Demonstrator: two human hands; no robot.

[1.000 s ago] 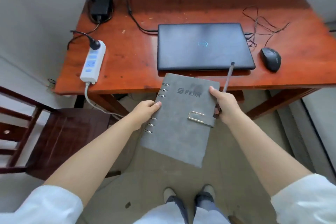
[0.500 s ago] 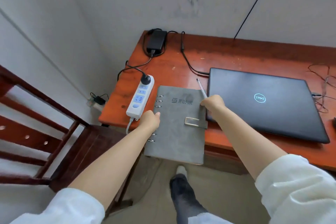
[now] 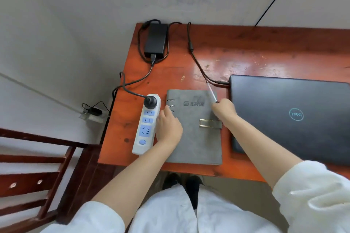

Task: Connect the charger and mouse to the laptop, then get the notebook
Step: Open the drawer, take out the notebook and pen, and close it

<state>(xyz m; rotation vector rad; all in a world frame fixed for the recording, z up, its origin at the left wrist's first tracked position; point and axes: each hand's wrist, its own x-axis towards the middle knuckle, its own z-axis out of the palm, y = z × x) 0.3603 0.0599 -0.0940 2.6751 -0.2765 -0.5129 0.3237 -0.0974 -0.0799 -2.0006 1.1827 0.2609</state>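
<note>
Both hands sit on the grey notebook (image 3: 197, 134) at the centre of the frame: the left hand (image 3: 168, 128) lies flat and spread on its ring-bound edge, pressing it to the bench (image 3: 246, 53), while the right hand (image 3: 225, 109) rests at its right edge, closed around a thin pen (image 3: 211, 92) that points toward the upper left. From there, largest first: the bench fills the middle and right of the frame; the closed laptop (image 3: 293, 119) lies at right, just beside the notebook, with a black cable (image 3: 200, 68) running into its upper-left corner. The notebook lies flat between the laptop and the white power strip (image 3: 146, 125), clasp fastened. The charger brick (image 3: 156, 40) sits at the upper centre, wired to the strip. No mouse is in view, so that link cannot be checked. By my reading the last step, fetching the notebook, is nearly done; next calls only for letting go of the cover and setting the pen down without nudging the strip's plug.
</note>
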